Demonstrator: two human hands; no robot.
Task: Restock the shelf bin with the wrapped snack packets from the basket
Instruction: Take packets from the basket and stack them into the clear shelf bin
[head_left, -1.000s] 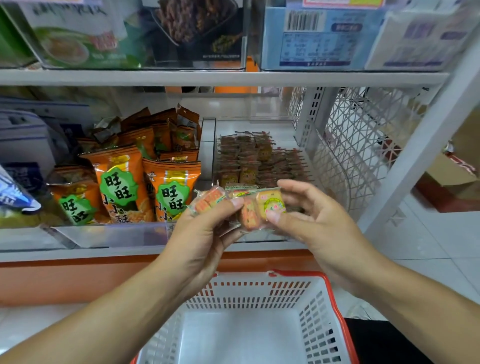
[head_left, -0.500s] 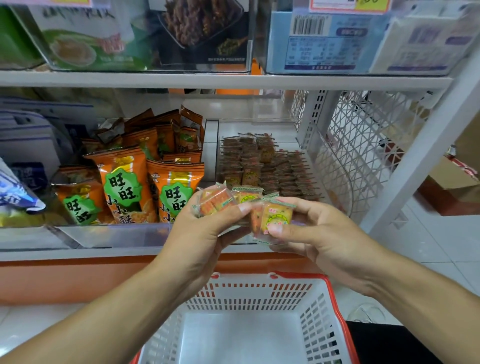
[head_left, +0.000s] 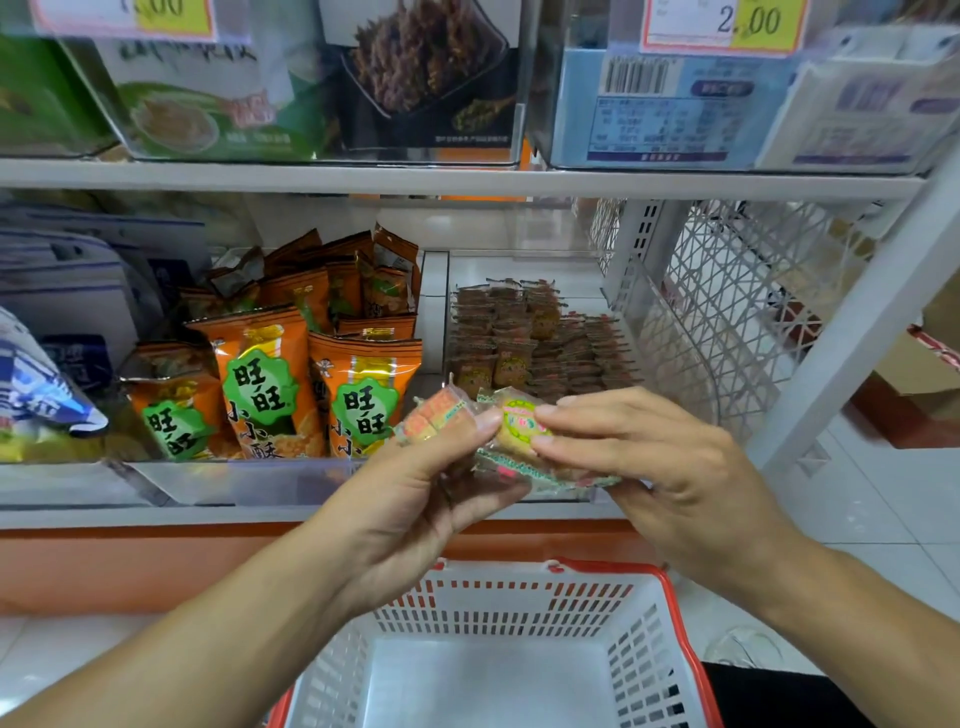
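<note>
Step judged: last packets (head_left: 519, 431) being sorted between hands before placement; basket (head_left: 670, 613) seen bare inside. Next move calls for reach forward over clear front lip into bin (head_left: 597, 280), onto stacked rows. Left hand (head_left: 415, 499) raised, thumb and fingers pinched on packets. Right hand (head_left: 670, 467) alongside, fingertips closed on same bunch.

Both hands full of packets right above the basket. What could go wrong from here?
1. The left hand and right hand pinch several loose wrapped packets only by their fingertips; one could slip and fall into the basket or to the floor.
2. The clear bin already holds neat rows of packets; dropping the bunch in could knock them askew.
3. The orange bags sit right alongside; a packet could land there.
</note>
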